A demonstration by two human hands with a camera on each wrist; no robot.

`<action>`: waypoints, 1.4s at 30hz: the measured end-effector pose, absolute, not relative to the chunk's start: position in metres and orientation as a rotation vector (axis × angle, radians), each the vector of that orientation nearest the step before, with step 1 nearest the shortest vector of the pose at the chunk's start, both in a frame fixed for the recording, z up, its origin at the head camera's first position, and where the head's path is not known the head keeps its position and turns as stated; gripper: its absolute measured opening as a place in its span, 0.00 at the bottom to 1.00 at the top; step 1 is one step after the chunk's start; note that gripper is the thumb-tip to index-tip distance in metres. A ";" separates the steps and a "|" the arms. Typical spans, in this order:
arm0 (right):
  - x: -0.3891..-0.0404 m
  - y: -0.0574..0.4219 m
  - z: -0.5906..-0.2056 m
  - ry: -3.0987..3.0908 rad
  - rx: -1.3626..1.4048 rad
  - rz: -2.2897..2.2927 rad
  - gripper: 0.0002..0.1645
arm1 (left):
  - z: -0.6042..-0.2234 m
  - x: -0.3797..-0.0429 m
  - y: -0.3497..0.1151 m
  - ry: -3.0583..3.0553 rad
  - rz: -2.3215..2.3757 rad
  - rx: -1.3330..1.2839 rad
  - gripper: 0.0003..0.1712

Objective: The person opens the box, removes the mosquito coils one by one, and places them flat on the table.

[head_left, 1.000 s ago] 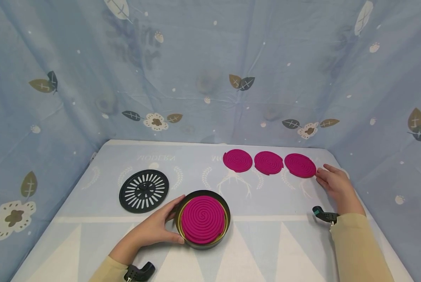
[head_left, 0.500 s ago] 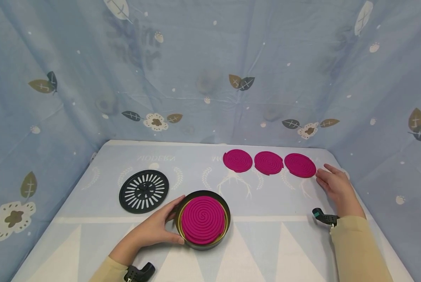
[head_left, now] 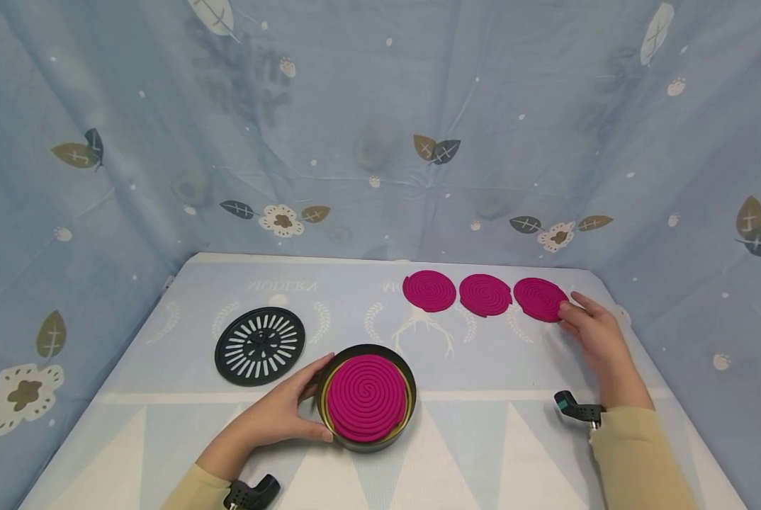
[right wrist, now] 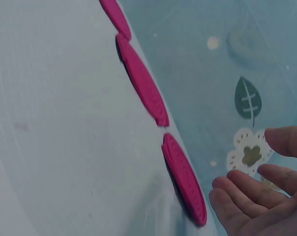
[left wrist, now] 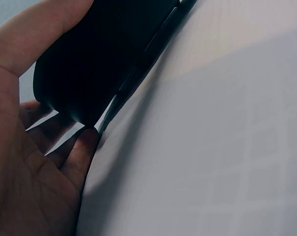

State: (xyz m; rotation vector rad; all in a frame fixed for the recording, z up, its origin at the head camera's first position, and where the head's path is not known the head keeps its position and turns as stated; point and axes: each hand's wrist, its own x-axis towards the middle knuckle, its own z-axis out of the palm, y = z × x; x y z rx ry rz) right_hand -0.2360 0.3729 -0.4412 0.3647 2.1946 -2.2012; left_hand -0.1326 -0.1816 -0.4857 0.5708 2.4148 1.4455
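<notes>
Light-blue fabric curtain (head_left: 355, 85), leaf-and-flower print (head_left: 283, 221), hangs behind and either side of the pale blue-and-white patterned surface (head_left: 482, 368); white triangles (head_left: 426, 471) along its near part.

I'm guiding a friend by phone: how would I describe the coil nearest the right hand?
On the table, near the far edge and right of centre, three magenta coils lie flat in a row. Take the rightmost coil: of the three, only it has the right hand at its edge.

Three magenta coils (head_left: 485, 295) lie flat in a row, a fourth coil (head_left: 366, 397) inside a round tin (head_left: 364, 447).
</notes>
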 end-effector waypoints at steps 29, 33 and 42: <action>-0.219 0.273 -0.416 2.487 -0.100 -1.688 0.42 | -0.484 -0.134 -0.182 2.420 1.432 0.575 0.72; -0.218 0.260 -0.417 2.462 -0.156 -1.687 0.40 | -0.484 -0.134 -0.182 2.419 1.431 0.570 0.72; -0.211 0.234 -0.417 2.388 -0.332 -1.685 0.35 | -0.487 -0.133 -0.182 2.416 1.440 0.577 0.72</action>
